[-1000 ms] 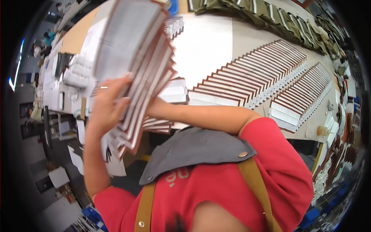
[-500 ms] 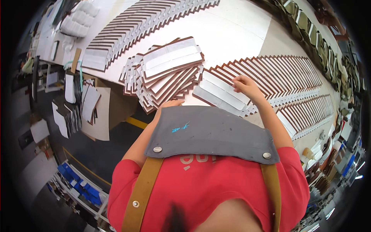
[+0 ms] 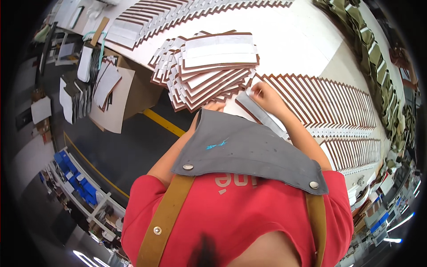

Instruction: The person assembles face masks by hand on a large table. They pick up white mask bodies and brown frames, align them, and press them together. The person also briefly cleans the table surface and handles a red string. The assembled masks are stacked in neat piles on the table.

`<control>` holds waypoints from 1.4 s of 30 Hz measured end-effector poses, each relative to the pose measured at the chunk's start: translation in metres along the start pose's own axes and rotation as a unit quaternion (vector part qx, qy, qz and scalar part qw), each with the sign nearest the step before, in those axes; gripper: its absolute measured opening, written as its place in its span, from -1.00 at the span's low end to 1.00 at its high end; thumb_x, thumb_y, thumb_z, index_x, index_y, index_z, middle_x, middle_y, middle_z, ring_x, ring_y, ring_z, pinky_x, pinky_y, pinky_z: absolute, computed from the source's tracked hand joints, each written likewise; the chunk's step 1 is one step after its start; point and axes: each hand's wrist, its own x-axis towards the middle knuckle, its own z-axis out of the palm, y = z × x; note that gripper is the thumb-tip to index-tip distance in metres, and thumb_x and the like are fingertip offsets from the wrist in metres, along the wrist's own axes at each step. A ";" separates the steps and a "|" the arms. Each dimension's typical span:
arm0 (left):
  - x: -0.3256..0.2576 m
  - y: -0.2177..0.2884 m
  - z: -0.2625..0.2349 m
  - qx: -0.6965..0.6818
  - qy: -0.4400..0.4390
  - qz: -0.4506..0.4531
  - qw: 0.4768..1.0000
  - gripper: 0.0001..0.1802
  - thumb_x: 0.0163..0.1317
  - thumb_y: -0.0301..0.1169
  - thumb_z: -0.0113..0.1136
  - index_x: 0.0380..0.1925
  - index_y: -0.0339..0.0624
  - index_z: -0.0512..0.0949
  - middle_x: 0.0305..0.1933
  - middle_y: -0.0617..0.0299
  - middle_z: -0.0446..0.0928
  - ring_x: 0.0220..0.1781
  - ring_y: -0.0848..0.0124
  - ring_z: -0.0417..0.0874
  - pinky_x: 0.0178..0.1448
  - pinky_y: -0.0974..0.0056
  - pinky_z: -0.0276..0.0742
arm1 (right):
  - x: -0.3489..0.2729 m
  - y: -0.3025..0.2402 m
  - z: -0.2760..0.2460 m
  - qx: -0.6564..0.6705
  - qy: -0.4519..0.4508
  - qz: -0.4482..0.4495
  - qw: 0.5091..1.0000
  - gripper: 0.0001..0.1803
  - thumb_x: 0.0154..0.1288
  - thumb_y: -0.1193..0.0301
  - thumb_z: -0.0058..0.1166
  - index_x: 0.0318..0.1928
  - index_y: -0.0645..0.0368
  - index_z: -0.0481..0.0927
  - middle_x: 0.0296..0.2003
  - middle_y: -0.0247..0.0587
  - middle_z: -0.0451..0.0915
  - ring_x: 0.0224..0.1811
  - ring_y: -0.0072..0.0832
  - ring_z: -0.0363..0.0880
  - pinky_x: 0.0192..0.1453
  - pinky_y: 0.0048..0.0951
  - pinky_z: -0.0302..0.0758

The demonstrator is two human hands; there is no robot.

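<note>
My right hand (image 3: pixel 267 99) is over the near end of a fanned row of brown-edged panels (image 3: pixel 320 102). Its fingers are pinched at the corner of the nearest panel, where a white paper layer (image 3: pixel 250 92) curls up. Beside the fingers a grey strip (image 3: pixel 262 115) runs along that panel. My left hand (image 3: pixel 215 107) is low at the table edge, below a stack of similar white-faced panels (image 3: pixel 220 50); the grey apron bib (image 3: pixel 249 147) hides most of it, so its fingers do not show clearly.
Another fanned row of panels (image 3: pixel 178 22) lies at the far left, and a shorter row (image 3: pixel 353 153) at the right. Olive-green pieces (image 3: pixel 369 53) line the far right. Dark and white pieces (image 3: pixel 84 84) hang beside a cardboard box (image 3: pixel 142 86) off the left table edge.
My right hand has moved to the nearest panel's corner and closed on its white layer. That layer is now lifted, and a grey strip shows. The whole view has shifted a little.
</note>
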 end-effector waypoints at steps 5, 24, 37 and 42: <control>0.049 0.073 0.018 0.035 -0.083 0.138 0.986 -0.71 0.08 -0.23 -0.02 -0.34 -0.20 0.52 -0.25 0.04 0.48 -0.14 0.15 0.48 -0.08 0.15 0.38 | -0.039 -0.025 0.037 0.018 -0.218 -0.250 0.943 -0.71 0.12 0.35 -0.10 -0.16 0.20 0.46 -0.31 -0.08 0.54 -0.22 -0.20 0.48 -0.08 -0.33 0.39; 0.308 0.035 0.076 0.255 0.011 0.135 0.957 -0.43 0.23 -0.26 -0.16 0.16 -0.40 0.09 0.28 -0.09 0.03 0.35 0.10 -0.03 0.35 0.01 -0.20 | 0.117 0.122 -0.138 -0.338 0.283 0.083 0.894 -0.48 0.33 0.15 -0.46 0.24 0.07 0.11 0.29 -0.35 0.02 0.35 -0.44 -0.10 0.38 -0.18 -0.19; 0.334 0.007 0.097 0.361 0.020 0.087 0.928 -0.34 0.24 -0.18 -0.25 0.22 -0.40 -0.06 0.36 -0.05 -0.20 0.41 0.18 -0.24 0.38 -0.02 -0.44 | 0.157 0.158 -0.173 -0.329 0.370 0.065 0.866 -0.49 0.32 0.19 -0.40 0.23 0.07 0.14 0.26 -0.32 0.09 0.33 -0.44 -0.03 0.37 -0.26 -0.13; 0.330 0.009 0.098 0.346 0.030 0.095 0.933 -0.37 0.24 -0.20 -0.25 0.22 -0.38 -0.04 0.35 -0.05 -0.16 0.40 0.17 -0.22 0.37 -0.04 -0.42 | 0.129 0.153 -0.173 -0.342 0.334 0.048 0.877 -0.49 0.31 0.21 -0.36 0.22 0.11 0.15 0.26 -0.25 0.09 0.32 -0.40 -0.01 0.36 -0.26 -0.08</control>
